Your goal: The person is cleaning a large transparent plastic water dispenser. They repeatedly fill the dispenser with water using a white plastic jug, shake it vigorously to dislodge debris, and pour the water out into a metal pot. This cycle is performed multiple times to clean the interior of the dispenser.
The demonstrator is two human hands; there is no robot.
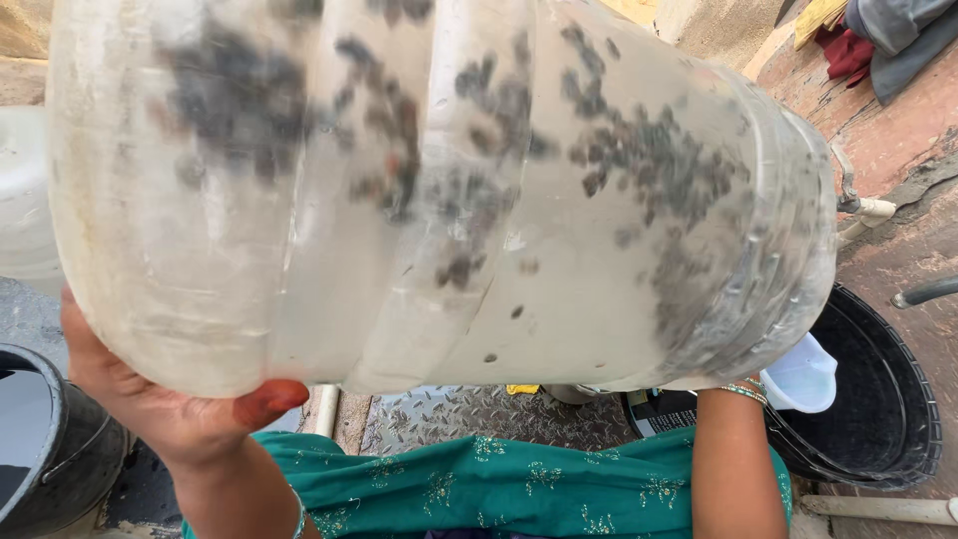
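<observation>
A: Position of the jug?

B: Big translucent water jug, ribbed, lying sideways, held up close between both hands and filling most of the view. Dark specks and smears cling to its inner wall, thickest toward the right-hand end.

A: Left hand?

B: Left hand cups the jug from below at its left end. Palm spread wide against the plastic, reddish-stained thumb pressed along the lower edge. Fingers go behind the jug, out of sight.

A: Right hand?

B: Right forearm with a thin bangle rises to the jug's underside at the right end. The hand itself is hidden behind the jug, so I cannot tell how it grips, only that it meets the jug there.

A: Surroundings?

B: Just right of the right wrist, a small pale plastic scoop shows inside a wide black tub. Below the left hand, a dark metal bucket with liquid in it. Between the arms, green patterned cloth and ridged metal plate beyond it.
</observation>
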